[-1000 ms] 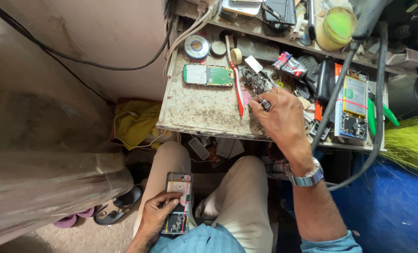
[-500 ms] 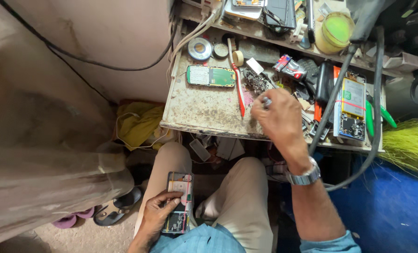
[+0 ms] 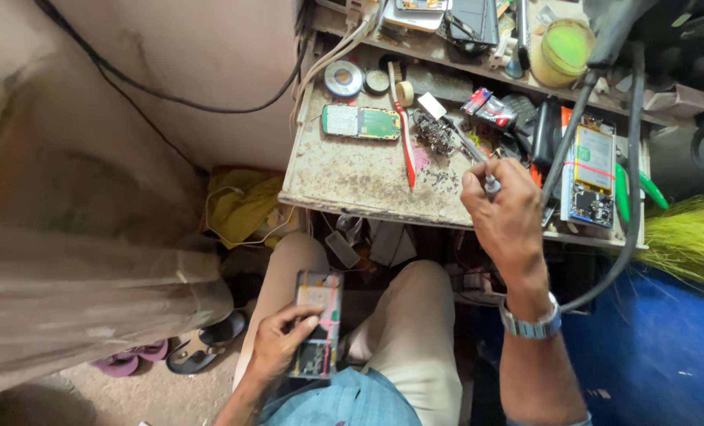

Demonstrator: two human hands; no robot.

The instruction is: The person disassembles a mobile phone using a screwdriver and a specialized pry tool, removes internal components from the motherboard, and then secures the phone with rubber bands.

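My left hand (image 3: 279, 347) grips an opened phone (image 3: 317, 323) with its inner boards showing, resting on my left thigh. My right hand (image 3: 503, 211) is raised over the front edge of the small worn workbench (image 3: 352, 177) and is closed around a thin metal screwdriver (image 3: 470, 150), whose shaft points up-left toward a tangle of dark wire (image 3: 432, 131). A wristwatch (image 3: 532, 323) sits on that wrist. On the bench lie a green circuit board (image 3: 361, 122) and a red-handled toothbrush (image 3: 406, 142).
Another opened phone with a battery (image 3: 590, 175) lies at the bench's right. A solder reel (image 3: 343, 79), a green-lidded jar (image 3: 563, 51), black cables (image 3: 628, 158) and a shelf of phone parts crowd the back. Sandals (image 3: 202, 347) lie on the floor left; yellow cloth (image 3: 237, 207) under the bench.
My right hand has pulled back from the bench's parts toward the front edge, now holding the screwdriver up. The left hand still holds the opened phone on my thigh.
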